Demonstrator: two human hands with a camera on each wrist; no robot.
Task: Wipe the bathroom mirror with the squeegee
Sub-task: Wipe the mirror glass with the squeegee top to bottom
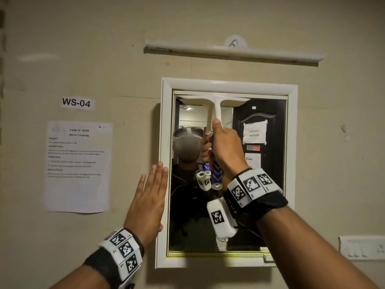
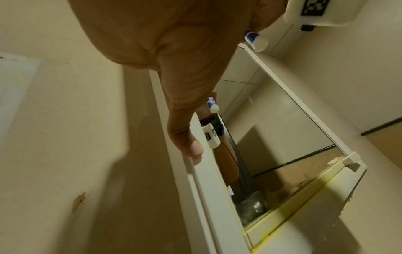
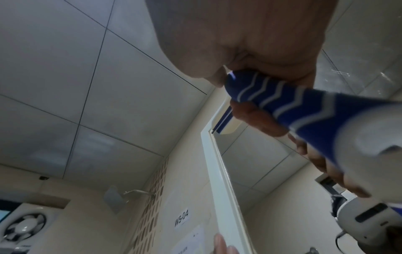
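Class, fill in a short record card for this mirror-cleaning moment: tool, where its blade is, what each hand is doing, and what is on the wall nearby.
Tool: white T-shaped squeegee with blue striped handle
Blade position: at the top edge of the white-framed wall mirror, left of centre
Right hand: grips the squeegee handle, thumb up along the stem
Left hand: flat, fingers straight, resting on the mirror frame's left side
Wall nearby: "WS-04" label, printed task sheet, tube light above
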